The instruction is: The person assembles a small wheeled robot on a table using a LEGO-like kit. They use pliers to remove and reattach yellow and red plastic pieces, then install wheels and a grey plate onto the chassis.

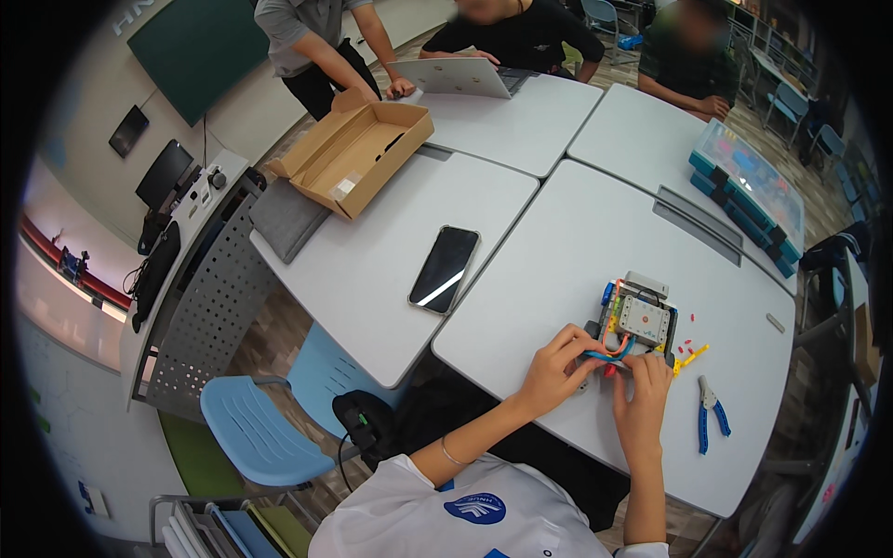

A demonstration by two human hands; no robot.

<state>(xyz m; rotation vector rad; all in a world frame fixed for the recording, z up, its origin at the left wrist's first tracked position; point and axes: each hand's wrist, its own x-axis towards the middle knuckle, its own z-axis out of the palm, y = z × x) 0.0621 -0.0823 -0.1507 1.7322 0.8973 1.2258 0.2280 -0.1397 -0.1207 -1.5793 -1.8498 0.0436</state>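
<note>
On the table in front of me stands a small toy robot [644,319] built from plastic bricks, with a grey controller block on top and wheels at its sides. Blue and orange cables [612,352] loop from its near side. My left hand [554,373] comes in from the left, thumb and fingers pinched on the cables. Close beside it, my right hand [644,391] has its fingers closed at the same cables near the robot's front edge; its fingertips partly hide what they grip. Just right of the robot lie a yellow brick piece [692,357] and several small red pegs [680,341].
Blue-handled pliers [713,415] lie right of my right hand. A small grey piece [775,323] is farther right. Leftward are a phone [445,269], an open cardboard box [372,153] and a grey pouch [286,219]. Teal parts cases [747,194] and a laptop [463,78] stand beyond, near other people.
</note>
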